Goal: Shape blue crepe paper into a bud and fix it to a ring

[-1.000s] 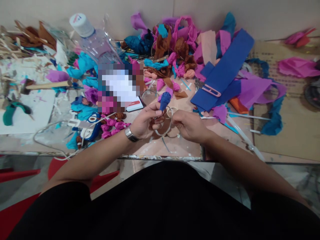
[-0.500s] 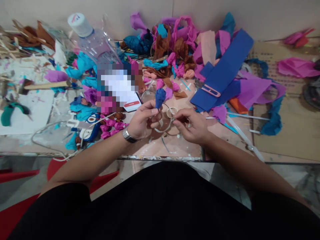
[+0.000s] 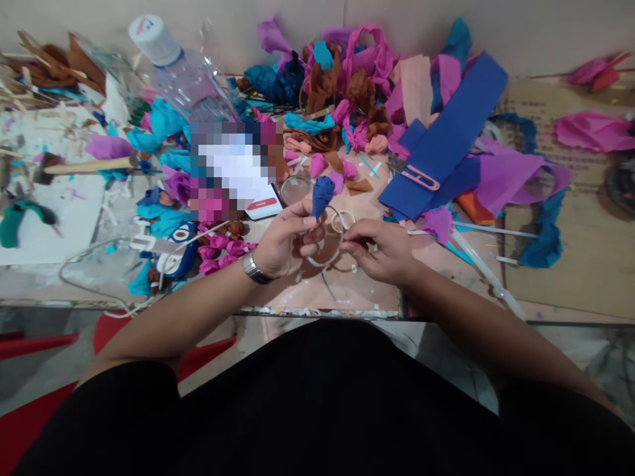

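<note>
My left hand (image 3: 285, 243) is closed around the lower end of a crumpled blue crepe-paper bud (image 3: 323, 190), which points up and away from me. Its thumb and fingers pinch the narrow neck. A thin pale strip (image 3: 325, 263) curves in a loop between my hands. My right hand (image 3: 380, 250) pinches that strip between thumb and fingertips, to the right of the bud. Just behind the strip shows a small yellowish ring (image 3: 350, 217). Where the strip meets the bud is hidden by my left fingers.
A phone (image 3: 265, 203) lies left of the bud, with a plastic bottle (image 3: 191, 86) behind it. Small pink paper buds (image 3: 225, 251) cluster near my left wrist. Pink-handled thread snips (image 3: 421, 177) rest on folded blue paper (image 3: 461, 125). A hammer (image 3: 89, 165) and green-handled pliers (image 3: 14, 221) lie far left.
The bud has tilted slightly to the right in my left hand. My right hand keeps its pinch on the strip, with its fingers drawn a little closer together.
</note>
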Demonstrator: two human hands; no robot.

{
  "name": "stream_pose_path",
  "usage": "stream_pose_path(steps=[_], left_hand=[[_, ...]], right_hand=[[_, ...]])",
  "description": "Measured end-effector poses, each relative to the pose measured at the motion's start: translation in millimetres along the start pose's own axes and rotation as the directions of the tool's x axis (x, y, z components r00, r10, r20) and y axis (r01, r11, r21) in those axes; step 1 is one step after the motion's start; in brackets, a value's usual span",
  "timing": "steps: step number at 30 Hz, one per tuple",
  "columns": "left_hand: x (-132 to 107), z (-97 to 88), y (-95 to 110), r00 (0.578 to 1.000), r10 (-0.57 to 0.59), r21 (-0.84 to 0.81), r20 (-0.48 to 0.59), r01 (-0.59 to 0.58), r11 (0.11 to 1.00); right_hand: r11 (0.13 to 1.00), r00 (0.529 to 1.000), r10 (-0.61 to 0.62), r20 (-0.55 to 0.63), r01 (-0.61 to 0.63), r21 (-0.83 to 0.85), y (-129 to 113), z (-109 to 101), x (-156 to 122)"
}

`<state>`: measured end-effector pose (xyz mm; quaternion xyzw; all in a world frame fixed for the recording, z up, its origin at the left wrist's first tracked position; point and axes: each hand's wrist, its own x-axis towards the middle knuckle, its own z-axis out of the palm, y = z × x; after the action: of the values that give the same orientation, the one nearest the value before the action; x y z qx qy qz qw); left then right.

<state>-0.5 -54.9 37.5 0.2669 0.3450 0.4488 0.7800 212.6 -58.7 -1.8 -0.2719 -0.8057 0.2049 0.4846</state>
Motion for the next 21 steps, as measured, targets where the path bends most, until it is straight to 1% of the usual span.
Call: stream_pose_path(steps=[9, 17, 21], left_hand=[[0.6, -2.9, -1.4, 0.999, -0.01, 0.025, 0.033, 0.009, 1.0], [-1.6, 0.9, -3.4, 0.998, -0.053, 0.029, 0.035, 0.052, 0.998], [-1.8, 2.1, -5.1, 0.997, -0.066, 0.018, 0.044, 0.066, 0.998]], right_hand=[[0.998, 0.999, -0.03, 0.018, 0.029, 0.049, 4.2, 1.0, -1.2], [0.997, 0.996, -0.039, 0.076, 0.034, 0.071, 5.1, 3.8, -0.1], [0.994, 0.996, -0.053, 0.068, 0.046, 0.094, 7.3, 8.7, -1.4]])
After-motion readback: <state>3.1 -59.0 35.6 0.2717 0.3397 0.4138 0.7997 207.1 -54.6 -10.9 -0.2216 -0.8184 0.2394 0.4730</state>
